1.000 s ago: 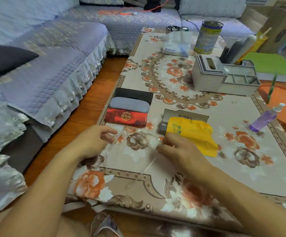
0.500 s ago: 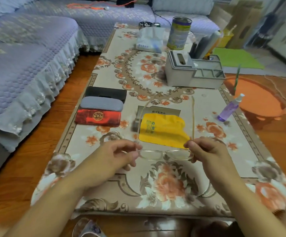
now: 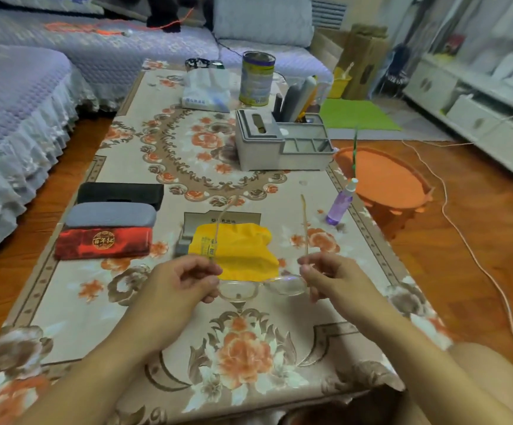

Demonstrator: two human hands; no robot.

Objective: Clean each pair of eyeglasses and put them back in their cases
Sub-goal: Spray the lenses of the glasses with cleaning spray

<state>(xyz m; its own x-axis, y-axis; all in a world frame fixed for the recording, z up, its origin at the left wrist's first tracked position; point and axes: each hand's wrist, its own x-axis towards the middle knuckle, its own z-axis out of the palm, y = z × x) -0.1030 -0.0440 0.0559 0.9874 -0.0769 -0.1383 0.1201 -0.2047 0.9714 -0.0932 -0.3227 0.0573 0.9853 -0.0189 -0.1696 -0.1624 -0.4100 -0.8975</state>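
Observation:
A pair of clear-framed eyeglasses (image 3: pixel 262 288) hangs above the table with both temples unfolded and pointing away from me. My left hand (image 3: pixel 181 282) pinches the frame's left corner, and my right hand (image 3: pixel 325 279) pinches the right corner. Behind the glasses a yellow cleaning cloth (image 3: pixel 236 251) lies over an open grey case (image 3: pixel 187 237). Left of that, three closed cases lie side by side: a red one (image 3: pixel 105 242), a grey one (image 3: pixel 111 214) and a black one (image 3: pixel 120 193). A purple spray bottle (image 3: pixel 339 204) lies at the table's right edge.
A floral cloth covers the table (image 3: pixel 187 338). A grey organiser box (image 3: pixel 279 145), a tin can (image 3: pixel 257 78) and a tissue pack (image 3: pixel 206 90) stand at the far end. A sofa (image 3: pixel 19 118) runs along the left. An orange basin (image 3: pixel 384 182) sits on the floor, right.
The glasses went from lying near the table with temples toward me to being held up with both temples spread open, pointing away. My hands moved apart to the frame's corners.

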